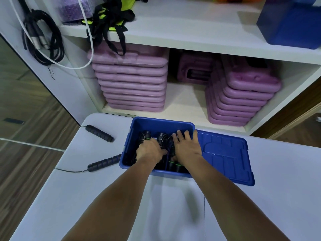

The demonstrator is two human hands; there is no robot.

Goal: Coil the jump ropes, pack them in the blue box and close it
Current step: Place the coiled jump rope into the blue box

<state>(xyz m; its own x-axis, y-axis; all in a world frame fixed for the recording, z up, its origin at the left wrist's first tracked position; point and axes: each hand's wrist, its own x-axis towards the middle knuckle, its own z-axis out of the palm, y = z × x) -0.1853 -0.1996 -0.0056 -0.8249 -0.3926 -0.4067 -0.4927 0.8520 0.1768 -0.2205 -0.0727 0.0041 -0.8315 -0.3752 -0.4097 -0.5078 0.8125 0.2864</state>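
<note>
An open blue box point(161, 122) stands on the white table, its lid point(225, 153) lying flat just to its right. Inside the box are coiled black jump ropes point(160, 136) with green-ringed handles point(173, 165). Both my hands are down in the box. My left hand point(150, 151) is curled around a bundle of black rope. My right hand point(186, 147) rests palm down on the ropes with fingers spread. Another jump rope with two black foam handles point(99, 133) point(104, 162) lies uncoiled on the table left of the box, its cable running off the table edge.
A white shelf unit stands behind the table with stacks of purple plastic steps point(130, 79) point(243, 94). A second blue box point(291, 23) sits on the upper shelf. Black cables point(43, 37) hang at the left. Wooden floor lies left of the table.
</note>
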